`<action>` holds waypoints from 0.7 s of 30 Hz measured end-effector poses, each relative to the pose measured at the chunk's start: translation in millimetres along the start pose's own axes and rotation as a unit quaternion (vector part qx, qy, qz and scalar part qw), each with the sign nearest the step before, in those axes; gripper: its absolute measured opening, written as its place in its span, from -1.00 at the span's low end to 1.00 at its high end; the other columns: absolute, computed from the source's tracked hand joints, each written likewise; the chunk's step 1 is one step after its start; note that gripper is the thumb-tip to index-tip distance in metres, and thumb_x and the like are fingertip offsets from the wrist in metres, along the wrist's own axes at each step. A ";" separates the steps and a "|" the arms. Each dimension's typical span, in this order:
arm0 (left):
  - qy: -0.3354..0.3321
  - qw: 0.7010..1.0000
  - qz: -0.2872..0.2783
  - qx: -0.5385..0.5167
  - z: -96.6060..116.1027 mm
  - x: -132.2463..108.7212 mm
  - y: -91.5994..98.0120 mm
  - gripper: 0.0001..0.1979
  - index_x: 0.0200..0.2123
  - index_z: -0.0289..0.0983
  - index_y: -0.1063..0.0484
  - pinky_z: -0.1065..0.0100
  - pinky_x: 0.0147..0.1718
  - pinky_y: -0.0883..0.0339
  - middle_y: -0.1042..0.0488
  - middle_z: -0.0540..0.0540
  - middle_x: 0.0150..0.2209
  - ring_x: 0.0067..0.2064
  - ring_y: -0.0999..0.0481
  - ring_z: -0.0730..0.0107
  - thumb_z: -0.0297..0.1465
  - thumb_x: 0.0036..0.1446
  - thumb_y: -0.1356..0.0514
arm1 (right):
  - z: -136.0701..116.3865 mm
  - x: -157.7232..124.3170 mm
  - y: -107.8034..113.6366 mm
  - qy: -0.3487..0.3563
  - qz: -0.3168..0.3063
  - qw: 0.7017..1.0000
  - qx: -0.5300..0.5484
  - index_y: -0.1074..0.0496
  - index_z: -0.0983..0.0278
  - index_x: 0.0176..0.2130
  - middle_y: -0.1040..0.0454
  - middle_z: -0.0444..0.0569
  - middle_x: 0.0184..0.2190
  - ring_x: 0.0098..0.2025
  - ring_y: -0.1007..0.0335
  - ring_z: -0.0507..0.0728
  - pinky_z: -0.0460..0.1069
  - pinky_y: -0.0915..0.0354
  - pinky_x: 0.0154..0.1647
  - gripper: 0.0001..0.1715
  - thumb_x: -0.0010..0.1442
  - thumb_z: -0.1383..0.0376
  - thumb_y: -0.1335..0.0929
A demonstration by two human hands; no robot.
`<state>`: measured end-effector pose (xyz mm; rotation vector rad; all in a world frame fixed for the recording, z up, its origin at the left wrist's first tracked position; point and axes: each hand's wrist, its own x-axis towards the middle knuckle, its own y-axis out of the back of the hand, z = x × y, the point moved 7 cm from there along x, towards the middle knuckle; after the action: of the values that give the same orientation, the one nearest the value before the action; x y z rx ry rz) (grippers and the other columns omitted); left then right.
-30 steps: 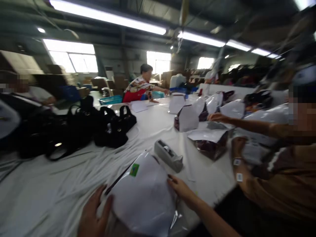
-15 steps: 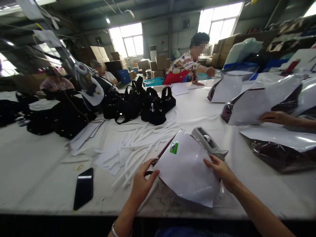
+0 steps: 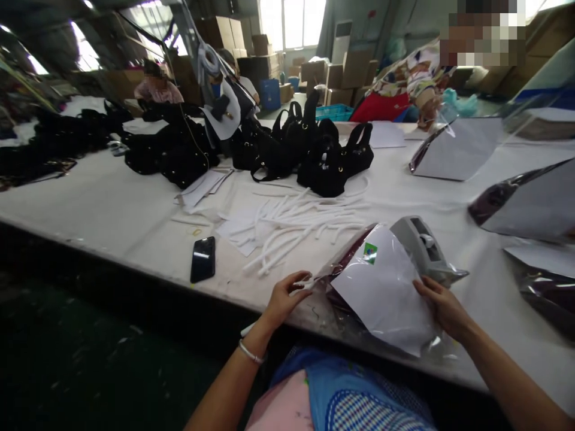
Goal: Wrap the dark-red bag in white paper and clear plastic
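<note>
A clear plastic bag with a white card and a dark maroon item inside [image 3: 381,290] lies at the near edge of the white table [image 3: 112,209]; a green sticker marks its upper part. My left hand [image 3: 285,297] pinches the bag's left edge with curled fingers. My right hand [image 3: 442,306] grips the bag's right side, fingers over the white card. A grey tape dispenser [image 3: 424,246] stands just behind the bag, close to my right hand.
White tubes [image 3: 296,224] and paper sheets lie left of the bag, a black phone [image 3: 203,258] further left. Black handbags [image 3: 314,155] are heaped mid-table. Other bagged items [image 3: 458,149] lie at the right. People sit across the table. The floor drops away at left.
The view has swung left and down, bringing the phone, tubes and table edge into sight. Both hands stayed on the bag, the left shifting to pinch its left edge.
</note>
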<state>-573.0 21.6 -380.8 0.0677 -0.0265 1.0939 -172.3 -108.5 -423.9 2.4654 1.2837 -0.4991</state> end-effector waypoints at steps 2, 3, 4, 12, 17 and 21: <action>-0.003 1.000 0.007 -0.023 2.2 6.2 -4.2 -0.71 -0.13 -0.30 -0.57 0.16 0.09 -0.40 -0.56 -0.25 0.04 0.09 -0.53 0.12 -0.23 0.16 -0.30 | -2.1 -1.9 1.5 0.008 0.001 1.000 -0.003 -0.48 0.18 -0.03 -0.52 0.08 0.08 0.03 -0.53 0.29 -0.03 -0.55 -0.17 -0.46 -0.01 0.11 -0.51; -0.004 0.999 0.007 -0.032 3.7 9.3 -5.6 -0.73 -0.19 -0.30 -0.57 0.16 0.10 -0.39 -0.58 -0.25 0.01 0.08 -0.53 0.13 -0.22 0.19 -0.27 | -3.4 -3.5 1.5 0.009 -0.004 1.000 -0.007 -0.48 0.17 -0.04 -0.53 0.08 0.07 0.02 -0.54 0.29 -0.02 -0.55 -0.16 -0.47 -0.01 0.11 -0.52; -0.005 0.999 0.007 -0.041 4.9 12.4 -6.7 -0.73 -0.22 -0.30 -0.57 0.17 0.11 -0.38 -0.59 -0.25 -0.02 0.07 -0.54 0.15 -0.20 0.22 -0.24 | -4.4 -5.5 1.2 0.007 -0.012 1.000 -0.013 -0.48 0.16 -0.03 -0.54 0.08 0.06 0.01 -0.54 0.29 -0.01 -0.54 -0.14 -0.47 -0.01 0.11 -0.52; -0.001 0.996 -0.023 -0.091 0.7 56.7 -27.2 -0.57 -0.32 -0.32 -0.48 0.32 -0.23 -0.41 -0.57 -0.13 -0.36 -0.29 -0.53 0.33 -0.04 0.26 -0.13 | -19.8 -18.4 6.8 0.091 0.032 0.980 -0.174 -0.20 0.15 0.32 -0.21 0.04 0.34 0.36 -0.11 0.34 0.16 -0.16 0.33 -0.03 0.03 -0.06 -0.46; 0.022 0.990 -0.102 -0.093 -4.0 86.1 -51.6 -0.61 -0.29 -0.33 -0.50 0.44 -0.46 -0.23 -0.45 -0.01 -0.46 -0.46 -0.36 0.48 -0.08 0.09 -0.31 | -61.1 -52.7 -11.4 0.252 0.101 0.902 -0.337 -0.27 0.16 0.29 -0.26 0.02 0.31 0.31 -0.20 0.33 0.22 -0.09 0.37 -0.20 0.15 -0.04 -0.36; 0.038 0.989 -0.125 -0.074 -5.0 91.8 -58.6 -0.59 -0.21 -0.32 -0.51 0.46 -0.47 -0.17 -0.45 0.00 -0.41 -0.47 -0.30 0.52 -0.12 0.00 -0.39 | -129.8 -110.3 -77.7 0.473 0.048 0.791 -0.385 -0.38 0.11 0.20 -0.36 0.00 0.24 0.27 -0.27 0.28 0.21 -0.12 0.36 -0.50 0.29 0.14 -0.32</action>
<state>-478.9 76.6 -383.1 -0.1027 -0.0307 0.8407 -275.2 -89.6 -268.7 1.9705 1.2384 1.2235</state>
